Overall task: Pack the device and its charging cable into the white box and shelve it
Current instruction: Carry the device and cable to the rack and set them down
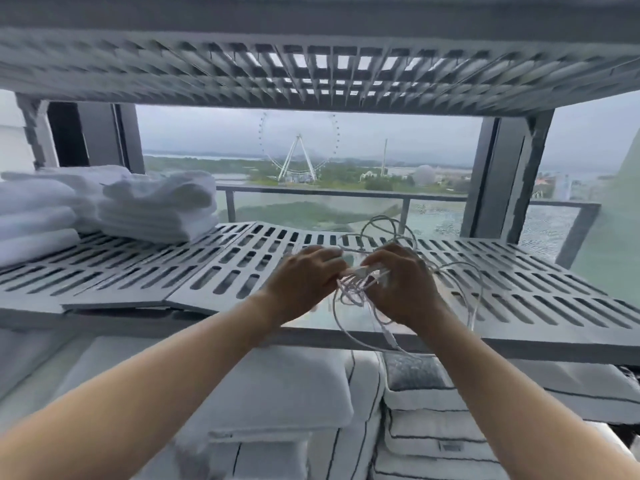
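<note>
— So, which step is the person on?
— Gathering the white charging cable (349, 289): the left hand (304, 278) and right hand (401, 282) are both closed on its tangle, held over the slatted shelf (214, 268).
— And next?
— Probably winding the loose loops tight. Neither the white box nor the device is in view, so both must be found first.

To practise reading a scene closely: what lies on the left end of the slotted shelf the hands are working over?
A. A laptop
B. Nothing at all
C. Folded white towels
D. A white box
C: folded white towels are stacked on the slotted shelf, left of both hands holding the white cable.
</note>
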The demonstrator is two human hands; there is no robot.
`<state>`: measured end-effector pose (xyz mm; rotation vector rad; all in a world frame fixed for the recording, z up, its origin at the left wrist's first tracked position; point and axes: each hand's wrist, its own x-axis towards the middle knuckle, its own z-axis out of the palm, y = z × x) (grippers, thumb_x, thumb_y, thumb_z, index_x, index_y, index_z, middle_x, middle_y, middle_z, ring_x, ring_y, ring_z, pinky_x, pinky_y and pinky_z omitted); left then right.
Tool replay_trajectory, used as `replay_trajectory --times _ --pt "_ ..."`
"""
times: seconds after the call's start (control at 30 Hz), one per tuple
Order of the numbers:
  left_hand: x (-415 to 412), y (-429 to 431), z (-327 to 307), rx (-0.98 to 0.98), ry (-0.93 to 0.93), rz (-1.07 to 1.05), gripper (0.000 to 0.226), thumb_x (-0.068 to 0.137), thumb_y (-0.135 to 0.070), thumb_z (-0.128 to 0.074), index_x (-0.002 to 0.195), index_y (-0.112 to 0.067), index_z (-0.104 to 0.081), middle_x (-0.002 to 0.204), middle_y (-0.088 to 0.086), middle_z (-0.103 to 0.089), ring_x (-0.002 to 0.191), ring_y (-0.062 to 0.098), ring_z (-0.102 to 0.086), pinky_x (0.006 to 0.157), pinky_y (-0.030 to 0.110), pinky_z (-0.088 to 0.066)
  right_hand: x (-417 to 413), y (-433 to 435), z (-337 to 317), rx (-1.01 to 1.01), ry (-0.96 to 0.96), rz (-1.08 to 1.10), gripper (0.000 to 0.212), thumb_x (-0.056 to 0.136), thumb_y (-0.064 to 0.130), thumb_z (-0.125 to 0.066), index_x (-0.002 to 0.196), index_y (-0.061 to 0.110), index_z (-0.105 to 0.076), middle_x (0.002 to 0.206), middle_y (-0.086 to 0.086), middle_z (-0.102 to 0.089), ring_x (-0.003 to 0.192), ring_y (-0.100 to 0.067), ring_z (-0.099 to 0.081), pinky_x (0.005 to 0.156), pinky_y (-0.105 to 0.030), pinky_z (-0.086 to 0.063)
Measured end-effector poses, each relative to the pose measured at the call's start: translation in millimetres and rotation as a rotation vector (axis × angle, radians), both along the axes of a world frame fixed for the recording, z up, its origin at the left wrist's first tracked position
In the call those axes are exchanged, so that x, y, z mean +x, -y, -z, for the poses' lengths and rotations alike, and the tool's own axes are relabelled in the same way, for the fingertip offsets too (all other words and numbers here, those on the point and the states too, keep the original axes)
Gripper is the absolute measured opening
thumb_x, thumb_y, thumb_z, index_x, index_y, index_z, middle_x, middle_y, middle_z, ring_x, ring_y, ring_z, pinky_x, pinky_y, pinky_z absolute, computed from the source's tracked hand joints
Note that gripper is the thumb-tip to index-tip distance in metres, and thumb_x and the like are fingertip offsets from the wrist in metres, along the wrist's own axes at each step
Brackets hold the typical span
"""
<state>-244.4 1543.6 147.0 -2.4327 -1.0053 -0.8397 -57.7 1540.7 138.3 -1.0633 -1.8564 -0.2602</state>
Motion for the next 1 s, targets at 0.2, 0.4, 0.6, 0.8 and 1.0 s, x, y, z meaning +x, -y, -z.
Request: replay_trajectory --times 0.2,0.4,0.6,0.8,1.0 --pt "-10 -35 14 -0.147 0.057 -0.179 0.025 0.095 -0.029 -0.044 0.110 -0.016 -0.059 0.122 0.001 -0.059 0.113 0.025 -0.054 0.084 0.048 -0.049 -15 -44 6 -0.071 0.087 -0.052 0.021 0.064 0.007 -0.071 0.085 0.012 -0.069 0.088 -0.006 -0.067 0.083 -0.028 -0.061 0.075 -0.032 -0.048" --pt "-12 -58 34 -0.279 0.066 -0.240 0.019 0.094 -0.014 -0.044 0.110 -0.014 -0.055 0.117 0.001 -0.055 0.109 0.023 -0.053 0.085 0.046 -0.049 -17 -74 17 -0.145 0.147 -0.121 0.023 0.070 0.017 -0.071 0.091 0.010 -0.069 0.092 -0.007 -0.067 0.087 -0.027 -0.060 0.077 -0.037 -0.049" --pt "-14 -65 38 -0.407 -0.046 -0.253 0.041 0.091 -0.010 -0.044 0.130 -0.021 -0.044 0.140 0.001 -0.040 0.129 0.024 -0.034 0.102 0.043 -0.037 -6 -91 26 -0.446 0.308 -0.118 0.048 0.081 0.047 -0.056 0.125 0.027 -0.049 0.128 -0.001 -0.051 0.117 -0.021 -0.043 0.097 -0.041 -0.039" --pt "-17 -64 17 -0.639 0.105 -0.074 0.037 0.087 -0.013 -0.054 0.123 -0.019 -0.053 0.129 0.005 -0.053 0.118 0.020 -0.049 0.101 0.040 -0.040 15 -86 27 -0.527 0.464 -0.120 0.071 0.082 0.067 -0.043 0.142 0.043 -0.012 0.150 0.005 -0.023 0.134 -0.019 -0.024 0.107 -0.042 -0.025" --pt "10 -53 7 -0.667 0.237 0.096 0.042 0.093 -0.009 -0.041 0.131 -0.025 -0.048 0.136 0.003 -0.050 0.123 0.012 -0.044 0.101 0.024 -0.031 21 -67 29 -0.420 0.287 -0.053 0.074 0.077 0.063 -0.054 0.141 0.036 -0.029 0.149 0.000 -0.030 0.135 -0.020 -0.027 0.109 -0.039 -0.030"
